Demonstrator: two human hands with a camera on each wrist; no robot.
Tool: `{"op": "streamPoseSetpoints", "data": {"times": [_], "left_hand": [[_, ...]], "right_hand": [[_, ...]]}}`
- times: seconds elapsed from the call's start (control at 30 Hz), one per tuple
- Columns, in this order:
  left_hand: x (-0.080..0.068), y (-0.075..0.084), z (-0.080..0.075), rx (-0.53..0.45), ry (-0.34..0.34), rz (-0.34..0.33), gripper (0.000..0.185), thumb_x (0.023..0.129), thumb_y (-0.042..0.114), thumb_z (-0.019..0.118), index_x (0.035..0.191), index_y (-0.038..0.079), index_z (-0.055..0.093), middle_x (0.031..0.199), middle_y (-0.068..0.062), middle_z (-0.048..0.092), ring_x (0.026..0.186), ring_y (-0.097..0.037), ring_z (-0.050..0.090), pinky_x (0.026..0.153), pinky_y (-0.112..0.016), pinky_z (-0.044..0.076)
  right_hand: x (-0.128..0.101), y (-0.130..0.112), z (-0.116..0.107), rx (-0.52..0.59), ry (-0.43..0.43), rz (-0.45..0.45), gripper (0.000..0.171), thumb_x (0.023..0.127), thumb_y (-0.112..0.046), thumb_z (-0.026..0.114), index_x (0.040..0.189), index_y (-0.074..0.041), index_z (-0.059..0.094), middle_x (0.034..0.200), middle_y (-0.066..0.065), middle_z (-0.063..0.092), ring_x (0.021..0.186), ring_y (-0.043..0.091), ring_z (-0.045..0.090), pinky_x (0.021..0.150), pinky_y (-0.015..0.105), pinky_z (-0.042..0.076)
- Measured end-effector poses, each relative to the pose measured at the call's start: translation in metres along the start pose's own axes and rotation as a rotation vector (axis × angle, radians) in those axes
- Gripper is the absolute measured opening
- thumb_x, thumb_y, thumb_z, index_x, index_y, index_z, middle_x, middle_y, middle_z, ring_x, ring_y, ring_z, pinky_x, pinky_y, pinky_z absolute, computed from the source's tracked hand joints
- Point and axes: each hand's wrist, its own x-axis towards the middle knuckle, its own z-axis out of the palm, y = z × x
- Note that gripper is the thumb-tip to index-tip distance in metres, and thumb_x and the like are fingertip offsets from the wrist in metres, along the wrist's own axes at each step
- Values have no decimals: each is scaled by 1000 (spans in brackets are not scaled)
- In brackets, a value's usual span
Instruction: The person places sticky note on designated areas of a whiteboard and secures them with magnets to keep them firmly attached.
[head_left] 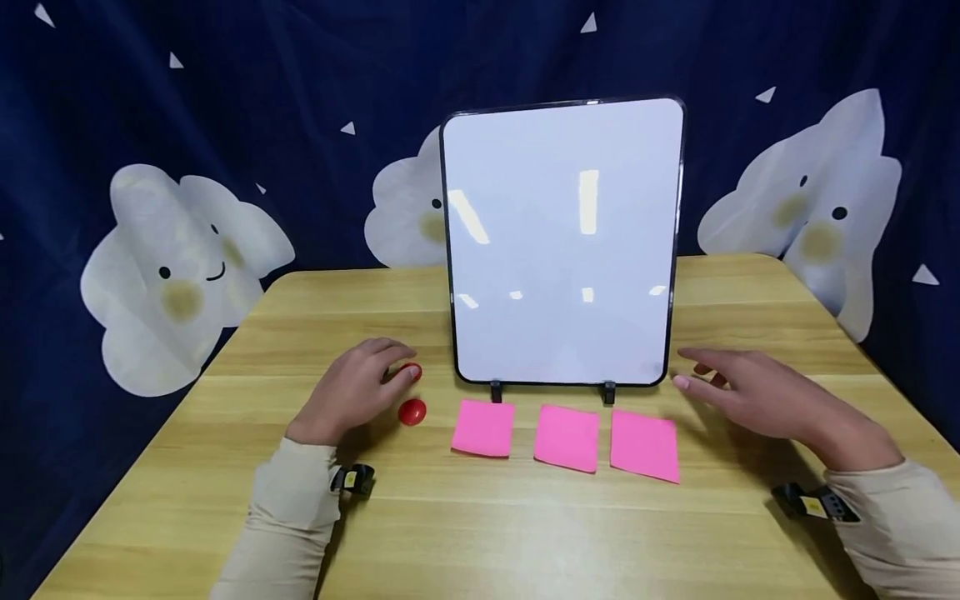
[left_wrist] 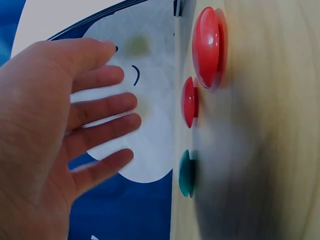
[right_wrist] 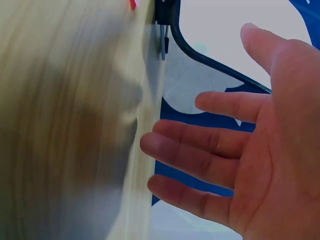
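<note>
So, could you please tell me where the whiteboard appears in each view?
Head: the whiteboard stands upright, right of centre.
Left wrist: top left, cropped, above the left hand.
Right wrist: top right, cropped, partly behind the right hand.
Shared landmark: the wooden table, at the bottom, right and left of those pictures respectively.

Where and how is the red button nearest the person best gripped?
Probably by its round rim, thumb and finger pinching opposite edges. The left hand is the closer one and could come down from above: the red button lies dome up on the table, and its smooth, curved top likely offers little hold.
</note>
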Motion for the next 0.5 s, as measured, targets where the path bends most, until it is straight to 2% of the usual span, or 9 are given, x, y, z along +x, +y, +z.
{"op": "streamPoseSetpoints", "data": {"times": [0.2, 0.33, 0.5], "left_hand": [[2, 0, 1, -5, 21, 31, 24, 97, 32, 65, 107, 14, 77, 105, -1, 73, 98, -21, 68, 88, -43, 55], [1, -2, 2, -21, 0, 9, 20, 97, 32, 65, 103, 18, 77, 101, 4, 73, 95, -17, 68, 86, -41, 55], [0, -5, 2, -45, -40, -21, 19, 97, 33, 65, 101, 19, 78, 100, 8, 73, 96, -14, 68, 87, -40, 54]], "right_hand": [[-1, -3, 1, 49, -33, -33, 55, 99, -45, 61, 137, -5, 59, 105, 1, 70, 95, 18, 66, 80, 44, 53], [2, -5, 3, 89, -60, -42, 49, 98, -42, 64, 129, -4, 63, 97, -4, 68, 89, 13, 63, 75, 37, 53], [5, -7, 8, 140, -104, -42, 33, 98, -40, 65, 111, -10, 70, 86, -8, 62, 77, 9, 55, 66, 28, 47]]}}
